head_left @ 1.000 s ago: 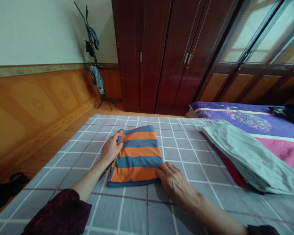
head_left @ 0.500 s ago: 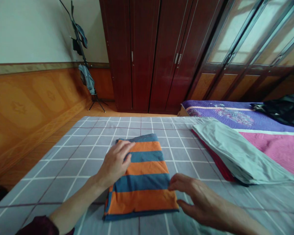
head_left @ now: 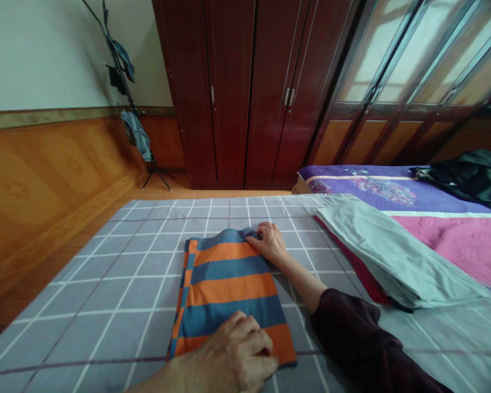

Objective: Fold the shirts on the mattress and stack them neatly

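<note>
Head view. Striped orange-and-blue cloth (head_left: 229, 286), one, folded to a rough rectangle, lying near the middle. Right hand (head_left: 271, 242): fingers and thumb together, clamped on the cloth's far right corner. Left hand (head_left: 237, 355): fingers curled, over the near part of the cloth and hiding some of its near edge; whether it grips cannot be told.

Pale green cloth (head_left: 384, 251), one, folded long, to the right and well apart from the striped piece; red cloth (head_left: 355, 273) shows beneath its left edge. The right sleeve (head_left: 352, 322) lies across the view between the two.

Surface: grey sheet (head_left: 118, 295), white and dark check lines. Beyond at right, purple-and-pink bedcover (head_left: 454, 234), floral, bearing a dark garment (head_left: 470, 174).

Room: dark red wardrobe (head_left: 229, 131), far, doors closed; glazed doors (head_left: 425, 60), far right; coat stand (head_left: 129, 98), far left, hung with blue-grey cloth (head_left: 137, 134); orange panelling (head_left: 65, 164), left, below a pale wall (head_left: 33, 54).
</note>
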Available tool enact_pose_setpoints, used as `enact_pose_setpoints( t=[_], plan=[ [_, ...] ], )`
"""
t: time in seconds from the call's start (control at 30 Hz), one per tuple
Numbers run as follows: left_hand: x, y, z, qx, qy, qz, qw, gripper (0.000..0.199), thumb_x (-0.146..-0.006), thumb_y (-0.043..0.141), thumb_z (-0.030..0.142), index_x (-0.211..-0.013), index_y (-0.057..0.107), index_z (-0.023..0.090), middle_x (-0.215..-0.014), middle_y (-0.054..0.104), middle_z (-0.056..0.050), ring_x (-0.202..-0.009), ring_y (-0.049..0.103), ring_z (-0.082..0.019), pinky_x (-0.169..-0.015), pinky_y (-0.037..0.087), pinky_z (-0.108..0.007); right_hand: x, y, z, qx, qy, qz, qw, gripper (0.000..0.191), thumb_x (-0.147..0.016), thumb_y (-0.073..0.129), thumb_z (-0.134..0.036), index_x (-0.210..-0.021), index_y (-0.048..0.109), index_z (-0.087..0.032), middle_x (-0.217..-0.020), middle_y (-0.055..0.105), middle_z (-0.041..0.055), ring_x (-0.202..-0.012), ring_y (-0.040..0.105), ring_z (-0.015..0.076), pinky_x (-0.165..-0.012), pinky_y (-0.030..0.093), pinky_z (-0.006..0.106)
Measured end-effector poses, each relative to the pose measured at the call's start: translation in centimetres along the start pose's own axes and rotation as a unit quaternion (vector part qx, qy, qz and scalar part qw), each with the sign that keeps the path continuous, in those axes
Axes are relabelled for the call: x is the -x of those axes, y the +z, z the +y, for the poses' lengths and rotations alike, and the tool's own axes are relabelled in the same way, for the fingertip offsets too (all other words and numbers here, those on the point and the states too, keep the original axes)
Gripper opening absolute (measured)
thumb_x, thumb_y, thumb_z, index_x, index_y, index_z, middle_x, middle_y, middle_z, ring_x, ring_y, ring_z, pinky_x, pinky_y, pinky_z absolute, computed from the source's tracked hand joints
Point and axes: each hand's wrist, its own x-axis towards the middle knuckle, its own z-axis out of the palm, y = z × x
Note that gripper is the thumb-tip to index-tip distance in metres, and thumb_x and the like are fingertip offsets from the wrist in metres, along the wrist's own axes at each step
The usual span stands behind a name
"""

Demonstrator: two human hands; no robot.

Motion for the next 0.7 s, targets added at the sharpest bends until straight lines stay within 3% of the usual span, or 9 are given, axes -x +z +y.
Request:
enact_pose_setpoints(
  t=[0.07,0.13,0.23,0.3,0.37,0.43,0.6,0.7],
  plan=[
    [-0.1,-0.4,-0.5,0.050,-0.020,0.029,0.998,0.009,-0.090,0.054,0.025,-0.090,0.062,0.021,-0.085,0.066,0.001,-0.081,0.057,-0.014,-0.080,0.041,-0.028,0.2,0.1,0.3,-0.005,-0.007,0.018,1.000,0.031,-0.078,0.062,-0.043,-0.091,0.065,-0.014,-0.096,0.061,0.0087,-0.096,0.053,0.0225,-0.088,0.041,0.035],
    [0.1,-1.2,-2.0,0.099,-0.091,0.096,0.986,0.016,-0.093,0.048,0.023,-0.089,0.064,0.022,-0.081,0.065,0.000,-0.079,0.058,-0.013,-0.077,0.043,-0.026,0.6,-0.2,0.4,-0.009,-0.018,0.031,0.999,0.037,-0.080,0.061,-0.042,-0.104,0.062,-0.014,-0.102,0.060,0.0097,-0.100,0.052,0.0237,-0.091,0.041,0.037],
    [1.3,-2.3,-6.4,0.082,-0.257,0.234,0.934,0.020,-0.092,0.045,0.022,-0.089,0.065,0.022,-0.086,0.066,-0.002,-0.084,0.061,-0.015,-0.076,0.045,-0.025,1.2,-0.7,0.0,-0.015,-0.036,0.060,0.997,0.045,-0.080,0.060,-0.038,-0.117,0.055,-0.013,-0.117,0.054,0.0136,-0.111,0.046,0.0272,-0.095,0.039,0.042],
    [2.6,-2.7,-9.8,0.010,-0.364,0.287,0.886,0.017,-0.089,0.048,0.024,-0.085,0.064,0.022,-0.086,0.066,-0.003,-0.084,0.061,-0.018,-0.075,0.045,-0.027,1.6,-0.8,-0.6,-0.017,-0.061,0.076,0.995,0.044,-0.081,0.059,-0.035,-0.118,0.055,-0.012,-0.122,0.051,0.0151,-0.114,0.044,0.0280,-0.097,0.039,0.044],
    [3.8,-2.6,-12.5,-0.049,-0.442,0.285,0.849,0.014,-0.085,0.051,0.028,-0.088,0.063,0.021,-0.091,0.065,-0.004,-0.084,0.061,-0.020,-0.073,0.044,-0.028,2.0,-0.7,-1.3,-0.014,-0.097,0.074,0.992,0.043,-0.081,0.059,-0.033,-0.118,0.055,-0.011,-0.124,0.050,0.0164,-0.115,0.043,0.0281,-0.098,0.039,0.044],
    [4.5,-2.4,-14.1,-0.080,-0.487,0.261,0.829,0.016,-0.082,0.055,0.033,-0.091,0.062,0.021,-0.095,0.064,-0.004,-0.084,0.061,-0.021,-0.070,0.044,-0.028,2.2,-0.5,-1.8,-0.004,-0.128,0.058,0.990,0.043,-0.082,0.059,-0.034,-0.118,0.055,-0.010,-0.125,0.050,0.0174,-0.119,0.041,0.0289,-0.100,0.038,0.045],
    [5.0,-2.5,-14.9,-0.089,-0.518,0.239,0.817,0.018,-0.083,0.048,0.031,-0.070,0.057,0.022,-0.075,0.062,0.000,-0.069,0.058,-0.016,-0.061,0.038,-0.024,2.6,0.0,-2.0,0.027,-0.148,0.034,0.988,0.045,-0.084,0.057,-0.034,-0.121,0.054,-0.009,-0.130,0.048,0.0191,-0.125,0.036,0.0322,-0.102,0.036,0.048],
    [5.6,-3.0,-15.3,-0.086,-0.562,0.254,0.782,0.018,-0.081,0.048,0.031,-0.068,0.055,0.022,-0.069,0.062,0.001,-0.064,0.057,-0.016,-0.058,0.036,-0.023,2.6,0.1,-1.8,0.037,-0.158,0.030,0.986,0.046,-0.085,0.056,-0.035,-0.122,0.053,-0.009,-0.134,0.045,0.0192,-0.127,0.034,0.0337,-0.103,0.035,0.050]
  ],
)
